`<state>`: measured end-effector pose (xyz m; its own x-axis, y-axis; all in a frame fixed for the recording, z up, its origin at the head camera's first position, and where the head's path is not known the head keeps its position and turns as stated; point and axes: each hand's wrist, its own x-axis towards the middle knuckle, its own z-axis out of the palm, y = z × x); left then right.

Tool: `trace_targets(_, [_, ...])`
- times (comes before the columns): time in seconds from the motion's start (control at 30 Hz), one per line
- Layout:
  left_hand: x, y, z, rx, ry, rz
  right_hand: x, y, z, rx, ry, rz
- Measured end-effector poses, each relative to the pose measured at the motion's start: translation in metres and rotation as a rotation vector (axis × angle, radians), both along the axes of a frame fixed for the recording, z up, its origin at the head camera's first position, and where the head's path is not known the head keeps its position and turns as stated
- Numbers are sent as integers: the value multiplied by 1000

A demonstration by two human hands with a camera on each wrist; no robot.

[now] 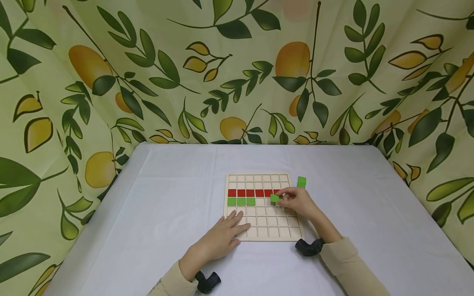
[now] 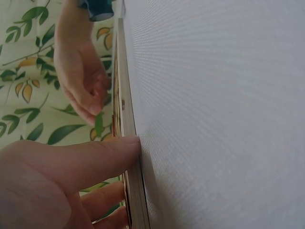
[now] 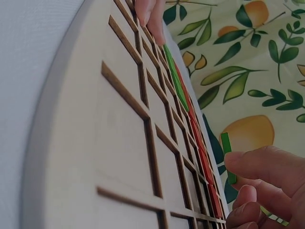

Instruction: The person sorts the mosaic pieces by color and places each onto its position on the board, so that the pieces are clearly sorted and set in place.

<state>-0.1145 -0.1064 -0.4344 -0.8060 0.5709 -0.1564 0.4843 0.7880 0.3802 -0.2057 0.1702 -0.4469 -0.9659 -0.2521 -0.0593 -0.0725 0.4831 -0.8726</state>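
Observation:
A pale wooden grid board (image 1: 272, 233) lies on the white table. Several red square tiles (image 1: 250, 193) fill part of one row, and three green tiles (image 1: 241, 201) sit in the row just below. My right hand (image 1: 298, 201) pinches another green tile (image 3: 225, 143) between thumb and fingertips, above the board's right part. My left hand (image 1: 218, 238) rests with spread fingers on the board's lower left, its thumb (image 2: 114, 150) against the near edge in the left wrist view. Beyond the right hand, more green tiles (image 1: 301, 181) lie at the board's right side, partly hidden.
A white cloth (image 1: 177, 197) covers the table. Behind it and at both sides hangs a curtain (image 1: 237, 82) printed with fruit and leaves. Black wrist devices (image 1: 309, 247) are at both wrists, close above the cloth.

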Motion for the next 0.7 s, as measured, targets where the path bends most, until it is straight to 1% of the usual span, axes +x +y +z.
trace_targets(0.17, [0,0,1,5,-3,5,-1,-3,-1,-11,1,5])
trace_targets(0.47, [0,0,2,3,2,2,-3,-8,-2,8,0,17])
trace_targets(0.7, [0,0,1,-1,5,2,-4,-13,-1,1,2,23])
